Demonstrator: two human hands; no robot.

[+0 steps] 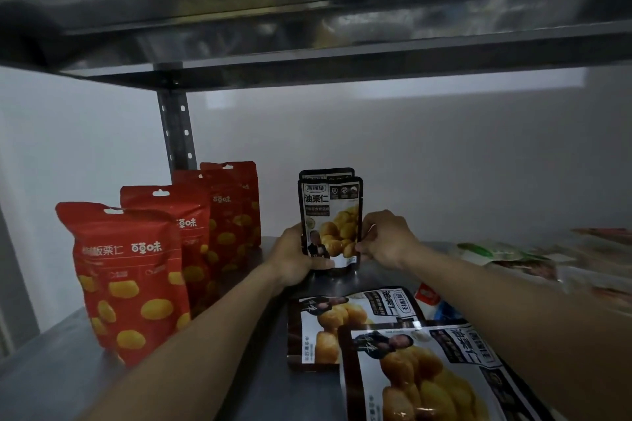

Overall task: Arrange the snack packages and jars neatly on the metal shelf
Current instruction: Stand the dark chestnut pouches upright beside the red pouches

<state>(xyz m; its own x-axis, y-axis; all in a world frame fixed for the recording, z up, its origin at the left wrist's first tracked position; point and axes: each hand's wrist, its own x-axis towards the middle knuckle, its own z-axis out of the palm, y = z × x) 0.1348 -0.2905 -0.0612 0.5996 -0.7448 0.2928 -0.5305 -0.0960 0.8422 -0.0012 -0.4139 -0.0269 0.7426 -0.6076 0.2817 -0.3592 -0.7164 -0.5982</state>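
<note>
L hand [294,256] & R hand [386,239] grasp black pouch [330,222] by its side edges. It's upright mid-shelf [51,369], long axis vertical, 2nd pouch [326,172] touching behind. Flat pouches [352,325] lie nearer, by R arm.

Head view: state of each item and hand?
Red pouches, four upright in a row
Front black pouch, upright, held by both hands
Rear black pouch, upright just behind it
Flat pouches, two lying face up, overlapping
Left hand, grips front pouch's left edge
Right hand, pinches its right edge
Right pile, lying flat, blurred
</note>
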